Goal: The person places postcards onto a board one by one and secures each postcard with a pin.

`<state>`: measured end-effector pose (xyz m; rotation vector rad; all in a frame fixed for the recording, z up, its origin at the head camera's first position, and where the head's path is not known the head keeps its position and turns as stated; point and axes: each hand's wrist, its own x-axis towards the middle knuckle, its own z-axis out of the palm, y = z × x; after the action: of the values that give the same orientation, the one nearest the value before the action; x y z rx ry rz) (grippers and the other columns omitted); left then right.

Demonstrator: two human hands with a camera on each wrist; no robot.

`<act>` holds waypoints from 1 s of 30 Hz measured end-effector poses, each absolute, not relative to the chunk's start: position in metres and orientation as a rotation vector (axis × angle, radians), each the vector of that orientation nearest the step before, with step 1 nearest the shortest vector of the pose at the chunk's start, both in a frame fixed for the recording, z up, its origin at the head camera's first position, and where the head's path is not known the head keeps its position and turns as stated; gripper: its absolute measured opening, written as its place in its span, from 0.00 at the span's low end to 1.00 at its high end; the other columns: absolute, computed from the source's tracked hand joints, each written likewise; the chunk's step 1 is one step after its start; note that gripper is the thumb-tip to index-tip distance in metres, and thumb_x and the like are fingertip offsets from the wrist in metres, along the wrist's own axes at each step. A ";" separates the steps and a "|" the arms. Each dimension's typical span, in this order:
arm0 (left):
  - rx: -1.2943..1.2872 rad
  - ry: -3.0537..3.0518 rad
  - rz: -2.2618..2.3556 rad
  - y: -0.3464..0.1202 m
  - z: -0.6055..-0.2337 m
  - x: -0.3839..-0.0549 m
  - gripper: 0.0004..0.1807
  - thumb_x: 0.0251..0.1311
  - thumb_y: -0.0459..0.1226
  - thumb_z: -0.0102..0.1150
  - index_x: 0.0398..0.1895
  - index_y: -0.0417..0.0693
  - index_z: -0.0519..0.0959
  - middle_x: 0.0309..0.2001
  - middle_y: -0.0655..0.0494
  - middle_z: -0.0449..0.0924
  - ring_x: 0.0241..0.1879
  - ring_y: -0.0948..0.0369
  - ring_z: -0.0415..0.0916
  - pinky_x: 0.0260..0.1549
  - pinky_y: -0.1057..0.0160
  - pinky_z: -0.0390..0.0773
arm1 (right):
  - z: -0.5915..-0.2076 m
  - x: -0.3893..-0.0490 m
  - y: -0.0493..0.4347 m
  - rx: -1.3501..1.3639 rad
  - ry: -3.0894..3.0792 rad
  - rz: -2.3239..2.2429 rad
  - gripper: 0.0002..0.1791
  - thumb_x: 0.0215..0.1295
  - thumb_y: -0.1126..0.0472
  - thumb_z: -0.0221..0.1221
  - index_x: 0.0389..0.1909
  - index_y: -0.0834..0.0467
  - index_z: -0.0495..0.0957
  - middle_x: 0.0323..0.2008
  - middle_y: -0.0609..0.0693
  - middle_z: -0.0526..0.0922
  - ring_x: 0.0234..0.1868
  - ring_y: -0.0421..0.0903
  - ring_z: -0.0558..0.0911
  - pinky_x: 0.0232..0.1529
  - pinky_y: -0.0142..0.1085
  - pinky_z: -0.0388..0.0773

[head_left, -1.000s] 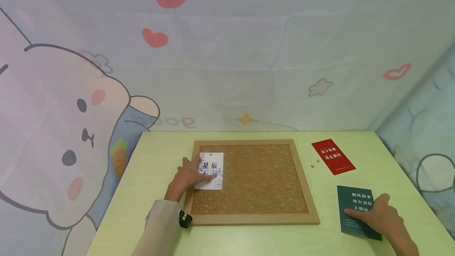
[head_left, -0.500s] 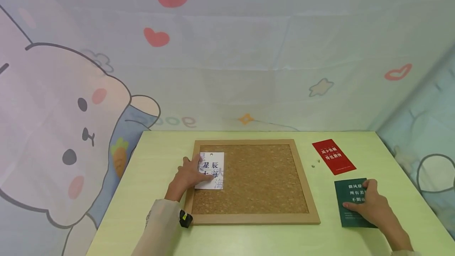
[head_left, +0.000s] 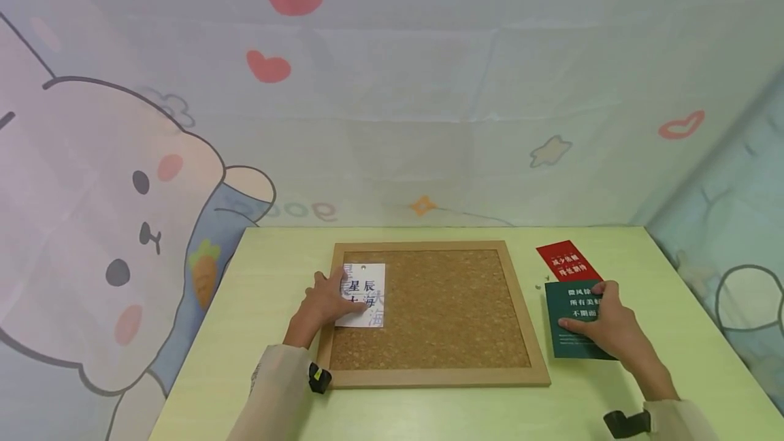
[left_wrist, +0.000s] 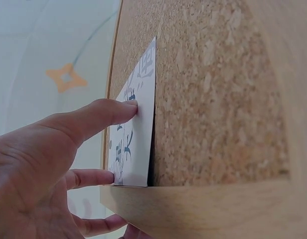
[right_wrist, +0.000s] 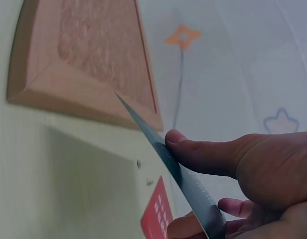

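Note:
A white card with dark and pale lettering lies on the left part of a wood-framed corkboard. My left hand is spread over it: in the left wrist view the thumb presses its face, the index fingertip touches its edge and other fingers rest against the frame. Off the board's right side, my right hand holds a dark green card with white lettering, thumb on its face and fingers behind. The right wrist view shows this green card raised and tilted, its shadow on the table.
A red card with white lettering lies at the back right, its lower part hidden by the green card. Two tiny objects lie between it and the corkboard. A pale cloth backdrop with cartoon prints rises behind the pale green table.
My right hand has lifted the green card from the table's right side and carried it left and back, over part of the red card. The left hand and white card have stayed put.

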<state>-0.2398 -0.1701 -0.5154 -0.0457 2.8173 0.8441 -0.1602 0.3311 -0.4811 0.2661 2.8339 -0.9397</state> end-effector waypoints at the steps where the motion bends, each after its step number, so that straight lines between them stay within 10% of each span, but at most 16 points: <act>1: -0.046 2.817 0.846 -0.170 -0.515 -0.240 0.49 0.51 0.53 0.79 0.73 0.45 0.66 0.54 0.35 0.64 0.47 0.40 0.68 0.40 0.40 0.76 | -0.481 -0.162 0.327 0.255 2.839 -0.953 0.59 0.57 0.42 0.76 0.65 0.72 0.44 0.52 0.83 0.66 0.50 0.75 0.73 0.47 0.63 0.74; 30: -0.075 2.811 0.847 -0.169 -0.515 -0.245 0.53 0.51 0.53 0.79 0.77 0.46 0.64 0.56 0.34 0.65 0.48 0.40 0.68 0.43 0.40 0.76 | -0.492 -0.219 0.196 0.112 2.701 -1.368 0.50 0.57 0.49 0.77 0.66 0.63 0.52 0.60 0.73 0.69 0.56 0.67 0.73 0.55 0.60 0.71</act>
<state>-0.2446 -0.1686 -0.5148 -0.0747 2.8107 0.8473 -0.2187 0.1959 -0.4916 0.1124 2.7012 -1.3677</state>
